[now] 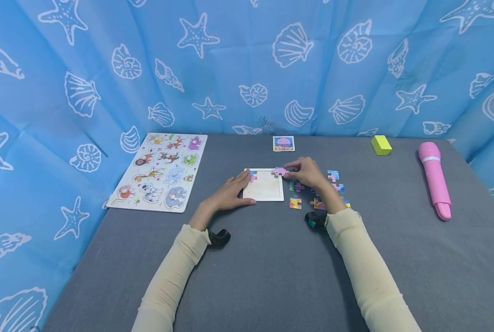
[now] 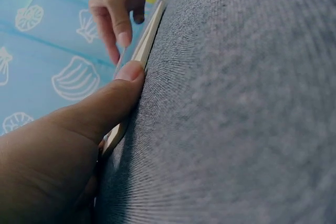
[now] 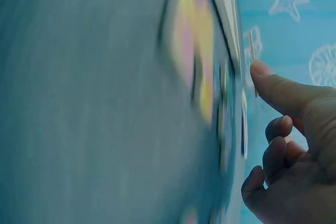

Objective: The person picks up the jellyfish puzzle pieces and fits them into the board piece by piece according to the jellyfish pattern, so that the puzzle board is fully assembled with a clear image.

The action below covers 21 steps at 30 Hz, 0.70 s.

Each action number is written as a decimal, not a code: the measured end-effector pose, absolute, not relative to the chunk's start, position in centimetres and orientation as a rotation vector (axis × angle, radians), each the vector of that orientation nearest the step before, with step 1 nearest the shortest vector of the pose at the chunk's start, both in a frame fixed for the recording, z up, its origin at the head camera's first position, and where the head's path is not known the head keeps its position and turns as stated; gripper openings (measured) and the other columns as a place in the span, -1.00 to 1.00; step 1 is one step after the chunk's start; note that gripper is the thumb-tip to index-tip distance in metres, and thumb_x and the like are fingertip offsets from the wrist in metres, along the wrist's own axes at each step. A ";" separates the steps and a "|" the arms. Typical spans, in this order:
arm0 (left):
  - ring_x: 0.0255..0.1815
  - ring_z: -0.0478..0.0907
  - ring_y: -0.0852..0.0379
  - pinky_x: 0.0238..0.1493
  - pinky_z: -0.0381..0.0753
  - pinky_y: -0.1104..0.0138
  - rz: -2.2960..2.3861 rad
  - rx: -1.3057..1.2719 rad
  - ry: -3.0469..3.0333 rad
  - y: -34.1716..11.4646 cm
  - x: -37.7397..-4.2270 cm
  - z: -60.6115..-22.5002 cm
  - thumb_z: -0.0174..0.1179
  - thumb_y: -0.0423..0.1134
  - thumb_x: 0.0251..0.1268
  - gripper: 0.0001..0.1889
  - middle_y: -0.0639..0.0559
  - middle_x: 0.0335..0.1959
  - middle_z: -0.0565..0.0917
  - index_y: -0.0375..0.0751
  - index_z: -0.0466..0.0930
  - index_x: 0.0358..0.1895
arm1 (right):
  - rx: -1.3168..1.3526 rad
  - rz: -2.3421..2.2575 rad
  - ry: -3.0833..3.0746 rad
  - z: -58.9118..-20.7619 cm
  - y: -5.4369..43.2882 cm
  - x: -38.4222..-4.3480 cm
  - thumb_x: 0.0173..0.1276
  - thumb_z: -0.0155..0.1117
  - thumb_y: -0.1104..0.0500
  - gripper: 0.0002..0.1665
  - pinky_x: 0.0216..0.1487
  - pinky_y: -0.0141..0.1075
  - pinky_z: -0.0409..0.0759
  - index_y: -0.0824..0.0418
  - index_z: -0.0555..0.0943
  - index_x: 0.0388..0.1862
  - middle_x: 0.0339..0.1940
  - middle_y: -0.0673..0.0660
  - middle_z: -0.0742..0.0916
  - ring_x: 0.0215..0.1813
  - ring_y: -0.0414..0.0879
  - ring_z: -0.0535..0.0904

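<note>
A shallow white puzzle tray [image 1: 267, 196] lies on the table, one pink and blue puzzle piece [image 1: 253, 174] in its upper left corner. My left hand [image 1: 232, 190] rests at the tray's left side, fingers extended over that edge and thumb against the near edge. In the left wrist view the thumb [image 2: 118, 95] presses along the tray's side. Over the tray's upper right corner, my right hand [image 1: 307, 173] pinches a mostly pink puzzle piece [image 1: 279, 171]. The right wrist view shows this piece [image 3: 252, 45] edge-on at the thumb tip, the other fingers curled.
Several loose puzzle pieces [image 1: 295, 203] lie right of the tray, some hidden under the right forearm. Behind stands a small jellyfish picture card [image 1: 283, 143]. An animal peg board [image 1: 155, 173] lies left; a yellow block [image 1: 381, 145] and pink microphone-shaped toy [image 1: 434, 180] are right.
</note>
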<state>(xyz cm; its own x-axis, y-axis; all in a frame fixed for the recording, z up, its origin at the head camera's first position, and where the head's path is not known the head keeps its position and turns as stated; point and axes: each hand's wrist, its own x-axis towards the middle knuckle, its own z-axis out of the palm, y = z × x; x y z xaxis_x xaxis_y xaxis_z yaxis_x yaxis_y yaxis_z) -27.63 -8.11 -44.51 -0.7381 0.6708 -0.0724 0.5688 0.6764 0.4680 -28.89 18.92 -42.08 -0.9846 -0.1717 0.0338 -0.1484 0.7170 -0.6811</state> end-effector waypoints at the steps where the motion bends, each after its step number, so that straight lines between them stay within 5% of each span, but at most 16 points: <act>1: 0.52 -0.25 0.03 0.46 -0.19 0.01 0.625 1.004 2.652 -8.1 -27.7 -44.6 0.11 0.14 0.21 -0.07 -0.07 0.51 -0.18 -0.22 -0.21 0.46 | -0.288 -1.146 2.874 -42.1 18.4 -28.9 0.11 0.38 0.19 -0.63 -0.44 -0.31 0.26 0.31 0.66 -0.08 -0.49 0.12 0.46 -0.43 -0.08 0.29; 21: 0.52 -0.23 -0.02 0.46 -0.19 0.02 0.657 1.017 2.645 -8.3 -27.6 -44.5 0.10 0.13 0.23 -0.09 -0.09 0.51 -0.18 -0.24 -0.18 0.46 | -0.322 -1.142 2.824 -42.6 14.1 -29.8 0.08 0.40 0.20 -0.64 -0.56 -0.38 0.23 0.25 0.68 -0.10 -0.66 0.05 0.44 -0.55 -0.15 0.25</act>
<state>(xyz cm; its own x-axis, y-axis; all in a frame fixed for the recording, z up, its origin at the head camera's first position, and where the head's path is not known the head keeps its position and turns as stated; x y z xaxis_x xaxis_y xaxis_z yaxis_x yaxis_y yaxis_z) -27.59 -8.29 -44.50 -0.7318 0.6794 -0.0538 0.5753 0.6581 0.4858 -29.77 14.06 -42.63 -0.9749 -0.2225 0.0061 -0.1642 0.7005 -0.6945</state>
